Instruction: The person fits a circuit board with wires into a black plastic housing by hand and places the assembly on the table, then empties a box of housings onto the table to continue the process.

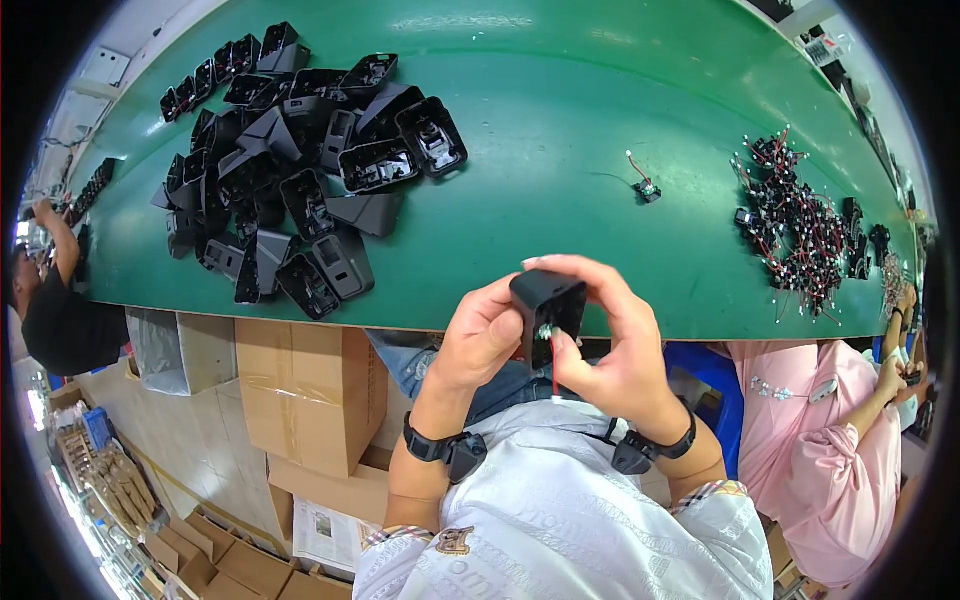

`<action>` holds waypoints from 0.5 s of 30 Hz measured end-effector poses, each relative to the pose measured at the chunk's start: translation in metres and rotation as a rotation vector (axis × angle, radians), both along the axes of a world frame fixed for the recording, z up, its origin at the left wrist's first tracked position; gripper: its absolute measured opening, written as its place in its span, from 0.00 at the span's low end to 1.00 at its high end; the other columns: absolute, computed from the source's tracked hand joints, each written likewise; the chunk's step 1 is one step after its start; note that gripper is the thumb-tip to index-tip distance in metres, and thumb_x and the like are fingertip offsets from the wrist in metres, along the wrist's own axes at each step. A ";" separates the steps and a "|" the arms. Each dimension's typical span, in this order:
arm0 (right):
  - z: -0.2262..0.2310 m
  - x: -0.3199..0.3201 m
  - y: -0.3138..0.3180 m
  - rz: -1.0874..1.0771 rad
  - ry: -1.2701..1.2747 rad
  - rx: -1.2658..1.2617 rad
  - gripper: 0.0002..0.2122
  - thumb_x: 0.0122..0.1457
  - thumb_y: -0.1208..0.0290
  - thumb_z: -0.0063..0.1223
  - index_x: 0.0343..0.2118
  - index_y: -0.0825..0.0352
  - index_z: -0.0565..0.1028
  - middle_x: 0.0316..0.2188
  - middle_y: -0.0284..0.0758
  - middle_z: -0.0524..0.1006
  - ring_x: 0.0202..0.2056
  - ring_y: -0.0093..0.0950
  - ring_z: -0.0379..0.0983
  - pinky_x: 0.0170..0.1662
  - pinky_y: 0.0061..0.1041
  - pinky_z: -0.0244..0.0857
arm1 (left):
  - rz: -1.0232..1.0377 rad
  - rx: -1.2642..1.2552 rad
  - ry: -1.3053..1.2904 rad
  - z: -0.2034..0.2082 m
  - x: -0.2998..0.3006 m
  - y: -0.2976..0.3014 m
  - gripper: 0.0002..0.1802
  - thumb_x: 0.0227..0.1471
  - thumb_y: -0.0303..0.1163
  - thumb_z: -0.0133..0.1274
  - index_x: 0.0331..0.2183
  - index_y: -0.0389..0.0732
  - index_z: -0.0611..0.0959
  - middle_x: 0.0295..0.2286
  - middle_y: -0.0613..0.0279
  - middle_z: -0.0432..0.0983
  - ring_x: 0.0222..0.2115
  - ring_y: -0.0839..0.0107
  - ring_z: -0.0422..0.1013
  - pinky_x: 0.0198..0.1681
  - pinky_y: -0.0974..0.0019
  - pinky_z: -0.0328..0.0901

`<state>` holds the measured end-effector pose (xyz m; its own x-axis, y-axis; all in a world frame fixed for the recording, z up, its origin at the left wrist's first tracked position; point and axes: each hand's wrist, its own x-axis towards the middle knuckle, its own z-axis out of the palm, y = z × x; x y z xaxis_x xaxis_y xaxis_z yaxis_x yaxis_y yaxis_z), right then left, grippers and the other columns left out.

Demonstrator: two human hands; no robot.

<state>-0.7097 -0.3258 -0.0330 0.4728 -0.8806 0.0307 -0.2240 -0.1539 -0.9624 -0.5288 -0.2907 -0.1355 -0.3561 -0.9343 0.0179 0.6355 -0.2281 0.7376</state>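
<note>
Between my two hands, just over the near edge of the green table, is a black plastic housing (548, 290) with its open side turned toward me. My left hand (480, 335) grips it by the left side, thumb bent against the wall. My right hand (620, 345) curls round the far right side, its thumb at the opening. By that thumb a small green-and-white part (546, 331) shows inside the housing, and a red wire (556, 375) with a white plug hangs down from it. The inside of the housing is mostly hidden by my fingers.
A heap of black housings (270, 180) covers the table's left part. On the right lies a pile of small wired modules (795, 225), with one loose module (647, 188) apart. Cardboard boxes (300, 390) stand below the left edge. People sit at both sides, one in pink (830, 450).
</note>
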 end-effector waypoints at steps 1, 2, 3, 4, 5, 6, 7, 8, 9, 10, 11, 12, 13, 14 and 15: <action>-0.003 0.003 0.005 -0.087 0.095 -0.225 0.32 0.50 0.83 0.57 0.62 0.70 0.66 0.55 0.41 0.76 0.55 0.31 0.74 0.60 0.32 0.66 | -0.003 0.001 -0.002 0.006 -0.002 0.000 0.44 0.60 0.60 0.54 0.59 0.28 0.69 0.46 0.42 0.78 0.40 0.58 0.80 0.43 0.56 0.77; -0.008 0.007 0.007 -0.103 0.086 -0.258 0.34 0.50 0.83 0.57 0.64 0.70 0.64 0.57 0.42 0.75 0.56 0.32 0.73 0.61 0.32 0.65 | 0.041 0.029 0.026 0.018 -0.007 -0.004 0.45 0.60 0.61 0.53 0.58 0.28 0.70 0.45 0.43 0.78 0.39 0.58 0.80 0.42 0.57 0.77; -0.009 0.006 0.006 -0.109 0.089 -0.260 0.34 0.50 0.83 0.57 0.64 0.70 0.64 0.57 0.42 0.75 0.56 0.32 0.73 0.61 0.32 0.65 | 0.084 0.057 0.055 0.024 -0.010 -0.006 0.45 0.60 0.63 0.52 0.57 0.28 0.70 0.44 0.44 0.79 0.38 0.59 0.80 0.41 0.59 0.78; -0.009 0.007 0.003 -0.087 -0.084 -0.044 0.35 0.49 0.83 0.57 0.64 0.70 0.63 0.58 0.43 0.74 0.57 0.32 0.72 0.61 0.33 0.64 | 0.122 0.065 0.002 0.021 -0.008 -0.005 0.46 0.60 0.65 0.50 0.57 0.28 0.70 0.43 0.45 0.79 0.37 0.60 0.80 0.39 0.61 0.78; -0.010 0.006 0.000 -0.064 -0.256 0.173 0.35 0.49 0.83 0.57 0.65 0.69 0.63 0.59 0.44 0.72 0.58 0.32 0.71 0.62 0.33 0.64 | 0.142 0.090 0.018 0.018 -0.008 -0.004 0.46 0.61 0.64 0.50 0.57 0.28 0.70 0.42 0.44 0.78 0.37 0.61 0.80 0.40 0.60 0.77; -0.013 0.000 -0.002 -0.021 -0.212 0.167 0.36 0.50 0.83 0.56 0.66 0.69 0.61 0.61 0.45 0.70 0.60 0.32 0.69 0.62 0.34 0.63 | 0.113 0.089 0.003 0.017 -0.008 -0.002 0.46 0.61 0.64 0.50 0.57 0.28 0.70 0.42 0.44 0.79 0.37 0.61 0.80 0.41 0.60 0.77; -0.013 0.000 0.000 -0.018 -0.212 0.167 0.36 0.50 0.83 0.56 0.66 0.69 0.61 0.61 0.45 0.70 0.60 0.32 0.69 0.62 0.34 0.63 | 0.088 0.088 -0.013 0.017 -0.007 0.000 0.45 0.61 0.64 0.50 0.57 0.28 0.70 0.42 0.44 0.79 0.37 0.61 0.80 0.41 0.59 0.77; -0.012 0.000 0.002 -0.028 -0.130 0.055 0.36 0.50 0.83 0.56 0.66 0.69 0.60 0.61 0.45 0.70 0.59 0.32 0.69 0.62 0.34 0.63 | 0.091 0.089 -0.013 0.014 -0.005 0.000 0.45 0.61 0.64 0.50 0.57 0.28 0.70 0.42 0.44 0.79 0.37 0.61 0.80 0.41 0.59 0.77; -0.012 0.000 0.005 -0.038 -0.047 -0.057 0.36 0.51 0.83 0.56 0.66 0.70 0.60 0.61 0.45 0.70 0.59 0.31 0.70 0.61 0.33 0.64 | 0.069 0.064 -0.025 0.008 -0.003 -0.001 0.45 0.61 0.63 0.50 0.58 0.29 0.70 0.43 0.45 0.78 0.38 0.61 0.80 0.42 0.59 0.77; -0.014 0.001 0.007 -0.058 -0.032 -0.119 0.37 0.50 0.81 0.57 0.66 0.70 0.60 0.62 0.47 0.69 0.60 0.35 0.69 0.62 0.36 0.63 | 0.042 0.037 -0.034 0.010 -0.004 -0.005 0.44 0.62 0.62 0.50 0.58 0.29 0.69 0.43 0.45 0.78 0.39 0.60 0.80 0.43 0.58 0.77; -0.014 0.000 0.008 -0.060 -0.027 -0.119 0.37 0.50 0.81 0.57 0.66 0.70 0.60 0.62 0.47 0.69 0.60 0.35 0.69 0.62 0.36 0.63 | 0.039 0.037 -0.030 0.014 -0.006 -0.006 0.44 0.62 0.62 0.50 0.58 0.29 0.69 0.43 0.45 0.78 0.39 0.60 0.80 0.43 0.58 0.77; -0.015 -0.001 0.009 -0.076 -0.125 -0.164 0.38 0.49 0.80 0.59 0.66 0.70 0.60 0.62 0.49 0.68 0.61 0.38 0.68 0.63 0.38 0.62 | 0.084 0.065 0.025 0.020 -0.009 -0.006 0.43 0.62 0.61 0.50 0.58 0.29 0.69 0.45 0.47 0.78 0.41 0.61 0.80 0.43 0.57 0.77; -0.014 -0.001 0.008 -0.083 -0.229 -0.212 0.39 0.48 0.79 0.61 0.66 0.70 0.60 0.63 0.50 0.68 0.62 0.41 0.66 0.63 0.40 0.62 | 0.137 0.087 0.074 0.030 -0.012 -0.007 0.42 0.63 0.60 0.50 0.59 0.29 0.69 0.46 0.48 0.78 0.42 0.61 0.79 0.44 0.57 0.77; -0.009 -0.007 0.002 0.036 -0.201 -0.282 0.40 0.47 0.77 0.64 0.67 0.69 0.60 0.64 0.54 0.66 0.64 0.46 0.64 0.63 0.43 0.61 | 0.160 0.103 0.224 0.036 -0.015 -0.008 0.33 0.64 0.49 0.55 0.58 0.33 0.71 0.49 0.56 0.76 0.46 0.69 0.76 0.49 0.65 0.73; -0.002 -0.010 -0.005 0.088 -0.082 -0.413 0.39 0.46 0.75 0.68 0.64 0.67 0.65 0.64 0.53 0.66 0.64 0.47 0.65 0.63 0.43 0.63 | 0.192 0.126 0.217 0.036 -0.018 -0.007 0.29 0.64 0.45 0.57 0.55 0.34 0.72 0.47 0.59 0.76 0.45 0.72 0.76 0.50 0.66 0.71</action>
<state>-0.7197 -0.3309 -0.0349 0.5266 -0.7431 0.4129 -0.1184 -0.5450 -0.8300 -0.5466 -0.2977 -0.0993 -0.1733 -0.9838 -0.0460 0.8154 -0.1696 0.5535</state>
